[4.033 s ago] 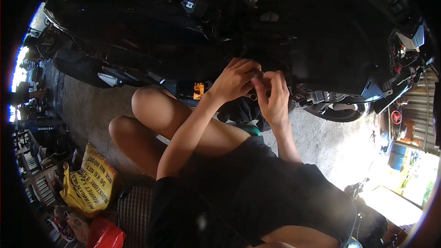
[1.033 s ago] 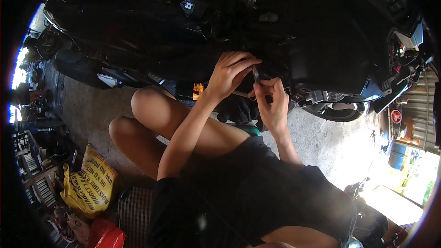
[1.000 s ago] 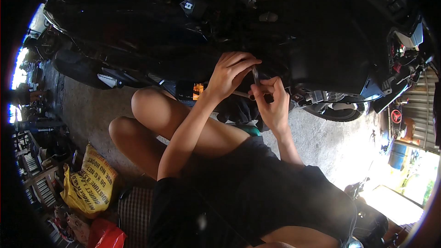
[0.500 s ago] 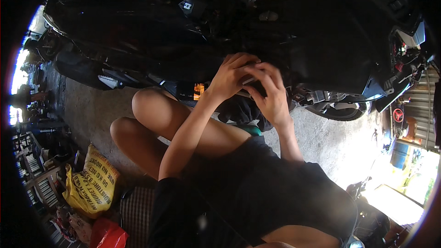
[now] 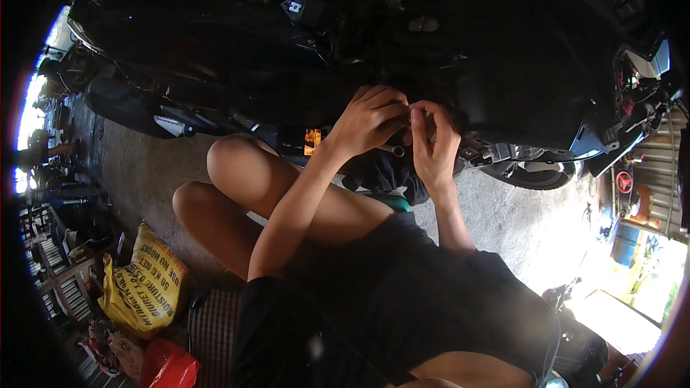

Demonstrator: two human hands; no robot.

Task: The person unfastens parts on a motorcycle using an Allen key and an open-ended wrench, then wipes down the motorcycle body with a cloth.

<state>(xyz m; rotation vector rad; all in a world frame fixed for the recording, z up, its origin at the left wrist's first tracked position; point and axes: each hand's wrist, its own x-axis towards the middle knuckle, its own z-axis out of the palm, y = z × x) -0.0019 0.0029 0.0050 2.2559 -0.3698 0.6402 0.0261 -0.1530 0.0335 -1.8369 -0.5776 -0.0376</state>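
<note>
My left hand is closed in front of the dark motorcycle body. From beneath its curled fingers sticks out the metal ring end of a wrench. My right hand is raised just beside it, thumb and fingertips pinched together close to the left fingertips. Whatever small thing sits in that pinch is too small to make out. Close behind both hands is the black motorcycle bodywork, its detail lost in shadow.
My bent knees are left of the hands. A dark seat lies at the left, and a wheel shows low on the right. A yellow sack and red plastic bag rest at lower left on concrete floor.
My right hand has turned more upright, its fingertips drawing into a pinch beside the left ones. The wrench's ring end has come into sight below my left hand.
</note>
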